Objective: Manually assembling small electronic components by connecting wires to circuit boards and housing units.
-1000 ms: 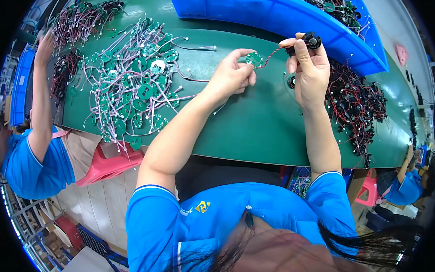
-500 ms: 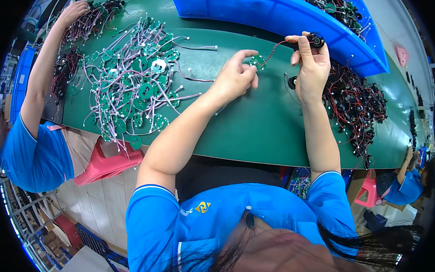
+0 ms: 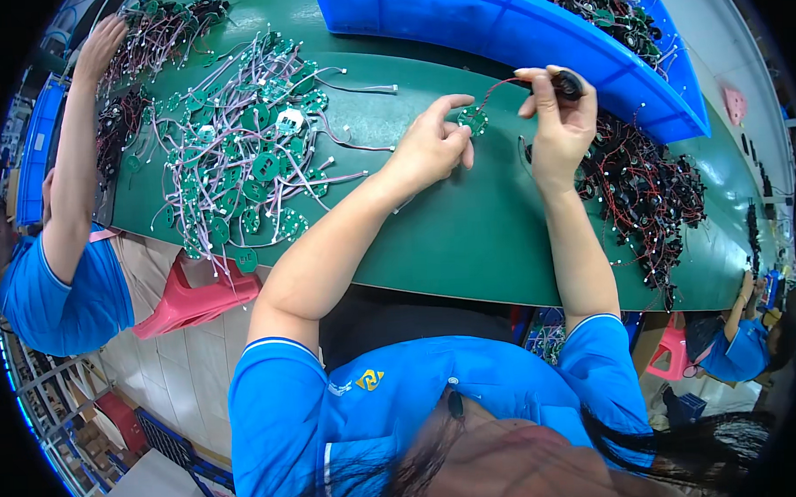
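Over the green table, my left hand (image 3: 431, 144) is closed at the left edge of a small round green circuit board (image 3: 474, 120), between index finger and thumb. From the board a twisted red and dark wire (image 3: 497, 86) runs up to my right hand (image 3: 559, 133). That hand is closed around a small black round part that looks like a speaker (image 3: 568, 86), its fingers curled behind it. Beside its wrist a short dark lead sticks out; what it belongs to is mostly hidden. Left of my hands lies a heap of round green boards with pale wires (image 3: 246, 157).
Right of my right arm is a pile of black parts with red wires (image 3: 650, 196). A blue bin (image 3: 495, 26) of wired parts stands at the back. At left a co-worker's hand (image 3: 102, 48) is at another wire pile; a second co-worker sits far right.
My right hand has dropped slightly and tilted the black part. The board has turned its face more toward view. The co-worker's hand at left has pulled back from its pile.
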`<state>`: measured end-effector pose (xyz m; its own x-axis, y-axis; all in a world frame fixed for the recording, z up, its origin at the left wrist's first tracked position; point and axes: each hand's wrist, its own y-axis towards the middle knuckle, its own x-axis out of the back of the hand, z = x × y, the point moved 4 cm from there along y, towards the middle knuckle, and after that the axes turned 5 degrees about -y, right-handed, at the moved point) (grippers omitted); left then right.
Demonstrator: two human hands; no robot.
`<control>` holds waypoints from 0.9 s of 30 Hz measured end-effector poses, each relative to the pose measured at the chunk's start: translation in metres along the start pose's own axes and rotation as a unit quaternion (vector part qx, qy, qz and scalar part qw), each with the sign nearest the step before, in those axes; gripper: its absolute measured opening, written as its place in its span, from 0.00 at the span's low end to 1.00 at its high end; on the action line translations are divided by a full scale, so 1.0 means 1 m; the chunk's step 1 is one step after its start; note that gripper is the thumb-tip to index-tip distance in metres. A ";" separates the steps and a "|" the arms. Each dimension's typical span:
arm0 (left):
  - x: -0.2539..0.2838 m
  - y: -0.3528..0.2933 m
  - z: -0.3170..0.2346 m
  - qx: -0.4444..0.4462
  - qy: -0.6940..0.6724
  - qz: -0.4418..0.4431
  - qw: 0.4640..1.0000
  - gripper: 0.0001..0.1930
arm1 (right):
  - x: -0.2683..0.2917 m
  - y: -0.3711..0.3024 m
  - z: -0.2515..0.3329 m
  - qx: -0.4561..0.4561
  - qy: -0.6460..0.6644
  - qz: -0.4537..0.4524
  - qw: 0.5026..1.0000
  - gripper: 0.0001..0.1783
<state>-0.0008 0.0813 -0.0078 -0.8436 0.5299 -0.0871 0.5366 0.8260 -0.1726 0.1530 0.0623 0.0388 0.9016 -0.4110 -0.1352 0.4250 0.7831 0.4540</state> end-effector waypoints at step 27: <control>0.012 -0.007 -0.006 -0.125 -0.088 -0.136 0.979 0.09 | -0.031 -0.036 -0.009 -0.122 -0.054 0.192 0.972 0.11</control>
<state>-0.0145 0.0834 -0.0014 -0.9346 0.2599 -0.2429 0.2605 0.9650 0.0303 0.1108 0.0509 0.0186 0.9893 -0.1037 0.1022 0.0781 0.9703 0.2288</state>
